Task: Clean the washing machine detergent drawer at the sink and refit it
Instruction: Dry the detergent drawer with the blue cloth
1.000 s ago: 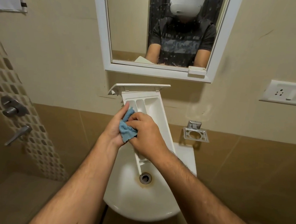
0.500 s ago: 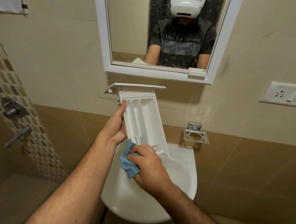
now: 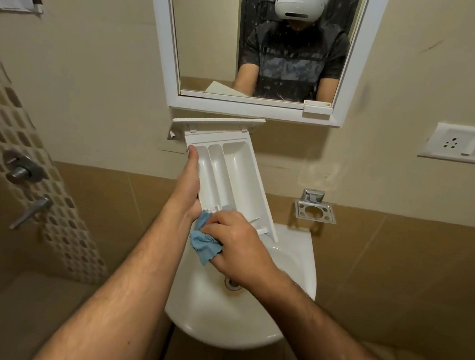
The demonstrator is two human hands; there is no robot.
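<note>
A white detergent drawer with three long compartments is held tilted above the white sink, its front panel up near the mirror. My left hand grips the drawer along its left side, thumb on the upper left rim. My right hand holds a crumpled blue cloth against the drawer's lower end. The sink drain shows just under my right wrist.
A white-framed mirror hangs on the wall just above the drawer. A metal holder is fixed to the wall right of the sink. A switch plate sits far right. Metal tap handles are on the left wall.
My right hand has drawn the blue cloth from the drawer's upper compartments down to its lower end. The drawer now stands more upright.
</note>
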